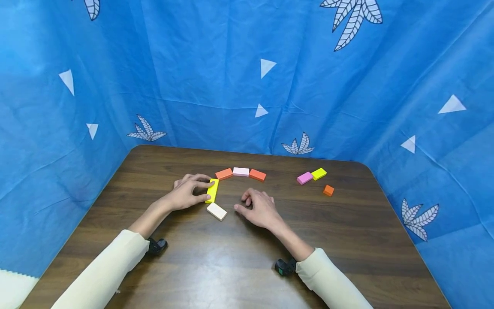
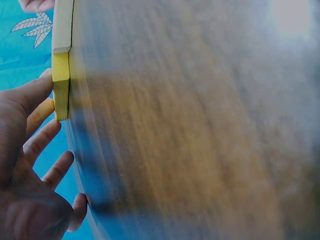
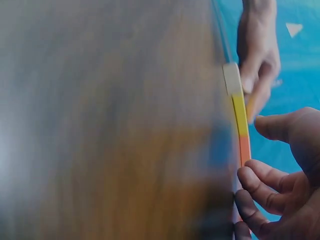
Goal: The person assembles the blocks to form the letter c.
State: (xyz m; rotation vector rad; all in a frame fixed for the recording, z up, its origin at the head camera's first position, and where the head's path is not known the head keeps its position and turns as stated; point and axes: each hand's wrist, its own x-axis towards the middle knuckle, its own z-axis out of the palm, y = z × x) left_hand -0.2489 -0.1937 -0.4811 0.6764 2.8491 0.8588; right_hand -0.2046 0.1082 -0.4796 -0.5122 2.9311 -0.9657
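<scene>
My left hand (image 1: 184,195) pinches a yellow block (image 1: 212,191) by its ends, thumb at the near end and a finger at the far one. The block lies flat on the wooden table. By its near end is a cream block (image 1: 217,211), set at an angle. Beyond its far end, an orange-red block (image 1: 224,174), a pale pink block (image 1: 241,172) and another orange-red block (image 1: 257,175) continue the curved row. Right of the cream block, my right hand (image 1: 263,210) hovers or rests over the table with loosely bent fingers, holding nothing.
Toward the back right lie a purple block (image 1: 305,178) and a second yellow block (image 1: 319,174), touching or nearly so. A small orange block (image 1: 329,190) sits apart, nearer me. A blue patterned curtain (image 1: 216,86) surrounds the table's (image 1: 347,240) back and sides.
</scene>
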